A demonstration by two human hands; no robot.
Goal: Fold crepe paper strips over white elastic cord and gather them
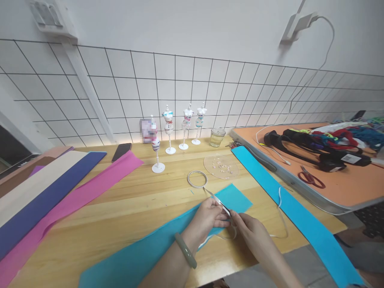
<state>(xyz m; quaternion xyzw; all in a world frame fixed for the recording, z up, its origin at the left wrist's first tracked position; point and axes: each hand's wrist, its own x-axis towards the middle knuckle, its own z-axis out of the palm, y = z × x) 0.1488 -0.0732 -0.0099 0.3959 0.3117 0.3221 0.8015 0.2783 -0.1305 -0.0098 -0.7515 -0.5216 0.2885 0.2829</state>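
Observation:
Between finger and thumb, my left hand (pixel 210 216) pinches a narrow white tape (pixel 211 195) that runs from the tape roll (pixel 188 180) on the table. My right hand (pixel 252 230) is closed beside it, fingertips nearly touching the left. A slim dark-edged piece (pixel 225 209) shows between the hands; its kind is unclear. Under my left wrist lies a long turquoise sheet (pixel 144 244), its far end beyond my fingers. A thin pale strip (pixel 283 222) curls on the table right of my right hand, and another pale strip lies along the sheet's near edge.
Several small white mannequins (pixel 158 168) stand by the wall, near a glass (pixel 217 138) of liquid. A clear disc (pixel 210 160) holds small beads. A bright blue strip (pixel 288 204) lies at right. Pink fabric (pixel 99 188) and a phone (pixel 121 153) lie left. Red-handled scissors (pixel 312 179) rest on the orange surface.

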